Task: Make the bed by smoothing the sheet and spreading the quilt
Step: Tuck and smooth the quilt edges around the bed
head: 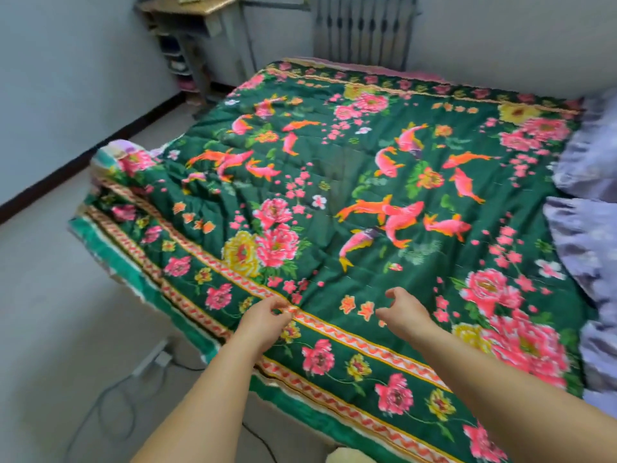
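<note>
A dark green quilt (350,182) with pink flowers and orange fish lies spread over the bed. Its left part is wrinkled and bunched near the foot corner. My left hand (263,319) pinches the quilt at its orange zigzag border stripe near the front edge. My right hand (404,312) hovers just above the quilt to the right, fingers loosely curled, holding nothing. A green striped sheet edge (110,259) shows beneath the quilt along the bed's side.
Purple ruffled pillows (587,208) lie along the bed's right side. A radiator (364,28) stands on the far wall, a small shelf table (187,31) in the far left corner. A power strip and cables (150,359) lie on the floor beside the bed.
</note>
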Motion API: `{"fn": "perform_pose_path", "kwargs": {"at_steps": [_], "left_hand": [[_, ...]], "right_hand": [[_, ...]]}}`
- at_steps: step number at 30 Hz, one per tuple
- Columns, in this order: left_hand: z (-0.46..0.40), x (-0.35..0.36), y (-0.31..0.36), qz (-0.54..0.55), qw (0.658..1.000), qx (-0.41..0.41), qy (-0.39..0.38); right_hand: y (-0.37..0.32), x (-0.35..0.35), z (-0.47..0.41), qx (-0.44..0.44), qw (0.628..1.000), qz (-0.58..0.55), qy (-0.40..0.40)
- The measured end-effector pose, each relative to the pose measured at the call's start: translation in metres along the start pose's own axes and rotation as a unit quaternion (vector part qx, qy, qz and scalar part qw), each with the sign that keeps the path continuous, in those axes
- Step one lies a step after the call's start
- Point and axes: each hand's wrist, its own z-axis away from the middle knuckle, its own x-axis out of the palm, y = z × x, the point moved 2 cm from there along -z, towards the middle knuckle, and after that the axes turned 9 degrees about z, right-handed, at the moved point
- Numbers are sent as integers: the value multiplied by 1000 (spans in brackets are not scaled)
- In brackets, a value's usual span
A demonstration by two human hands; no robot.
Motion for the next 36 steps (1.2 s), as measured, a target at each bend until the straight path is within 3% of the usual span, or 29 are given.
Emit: {"fn": "perform_pose_path", "kwargs": {"at_steps": [13, 24, 36], "left_hand": [[-79, -99, 1, 27, 999, -28, 25], [-106, -187, -41, 70, 992, -87, 60], [-183, -358, -89, 91, 991, -61, 77]], "right_hand": [[-122, 29, -66, -26, 995, 60, -73], [-259, 71, -79, -155, 965, 132, -167], [-463, 148, -82, -173, 968, 104, -151]]}}
